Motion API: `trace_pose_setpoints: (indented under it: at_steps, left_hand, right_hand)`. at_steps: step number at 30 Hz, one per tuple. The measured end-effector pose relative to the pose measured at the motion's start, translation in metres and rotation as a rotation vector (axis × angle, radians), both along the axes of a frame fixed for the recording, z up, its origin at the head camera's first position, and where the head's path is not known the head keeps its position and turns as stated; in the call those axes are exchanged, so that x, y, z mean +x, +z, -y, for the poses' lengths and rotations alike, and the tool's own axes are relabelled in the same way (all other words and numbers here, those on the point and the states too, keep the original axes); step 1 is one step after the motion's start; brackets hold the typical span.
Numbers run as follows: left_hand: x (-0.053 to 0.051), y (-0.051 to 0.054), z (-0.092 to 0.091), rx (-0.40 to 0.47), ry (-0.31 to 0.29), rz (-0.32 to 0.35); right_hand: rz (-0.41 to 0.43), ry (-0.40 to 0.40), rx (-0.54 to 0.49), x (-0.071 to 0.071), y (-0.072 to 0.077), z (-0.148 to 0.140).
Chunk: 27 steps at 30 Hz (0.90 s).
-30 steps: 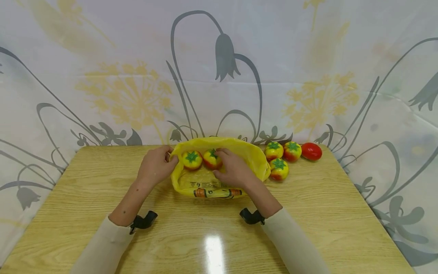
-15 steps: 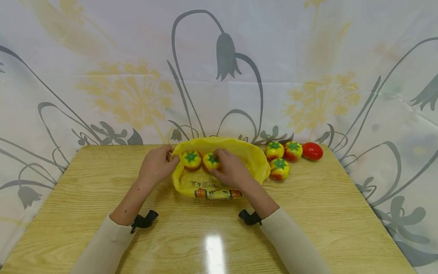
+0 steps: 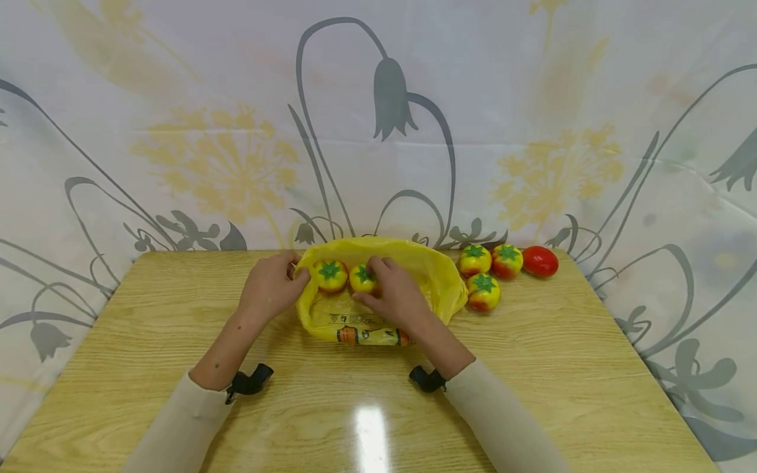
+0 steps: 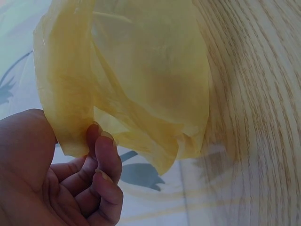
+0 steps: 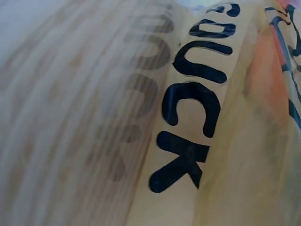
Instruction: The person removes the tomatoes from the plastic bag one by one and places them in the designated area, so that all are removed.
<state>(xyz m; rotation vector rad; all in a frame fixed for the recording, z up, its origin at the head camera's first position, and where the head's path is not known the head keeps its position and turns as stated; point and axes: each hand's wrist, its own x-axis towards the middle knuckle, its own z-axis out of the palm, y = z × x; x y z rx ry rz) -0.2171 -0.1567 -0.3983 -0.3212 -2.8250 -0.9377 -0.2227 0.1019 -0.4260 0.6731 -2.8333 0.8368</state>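
A yellow plastic bag (image 3: 434, 263) lies with its mouth spread wide in the head view. My left hand (image 3: 269, 286) pinches its left rim; the left wrist view shows the thumb and curled fingers (image 4: 109, 157) at the thin film. Inside the bag, a yellow-red imitation tomato with a green star-shaped top (image 3: 331, 276) rests near the left wall. Beside it, my right hand (image 3: 399, 295) reaches in and grips a second yellow-red imitation tomato (image 3: 362, 278), partly covered by the fingers. In the right wrist view only the bag's printed side (image 5: 193, 108) shows, not the hand.
Right of the bag, three more yellow-red imitation tomatoes (image 3: 483, 292) sit close together, the nearest beside the bag's edge. A smooth red oval imitation fruit (image 3: 540, 261) lies farther right. The wooden table (image 3: 296, 407) meets a flower-patterned curtain (image 3: 236, 131) at the back.
My right hand has shifted slightly left and toward me with the second imitation tomato, bringing it closer to the first. My left hand stays at the bag's rim.
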Motion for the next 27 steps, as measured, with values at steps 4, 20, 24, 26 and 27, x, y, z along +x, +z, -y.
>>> trace_pose_setpoints:
  at_steps: [4,20,24,26,27]
  left_hand:
    - [0.000,0.000,0.000,-0.002,0.001,0.000]
    - [0.000,0.002,0.000,-0.009,0.011,0.007]
    - [0.000,0.002,0.000,-0.008,0.011,0.005]
    - [0.000,0.003,0.000,-0.008,0.012,0.004]
    - [0.000,0.003,0.000,-0.008,0.012,0.003]
  right_hand:
    - [-0.021,-0.015,-0.002,-0.001,-0.002,0.001]
    - [0.035,-0.017,-0.041,0.000,0.002,-0.001]
    - [0.047,-0.015,-0.043,0.002,0.005,-0.002]
    - [0.048,-0.013,-0.040,0.003,0.006,-0.003]
    - [0.047,-0.013,-0.038,0.004,0.007,-0.003]
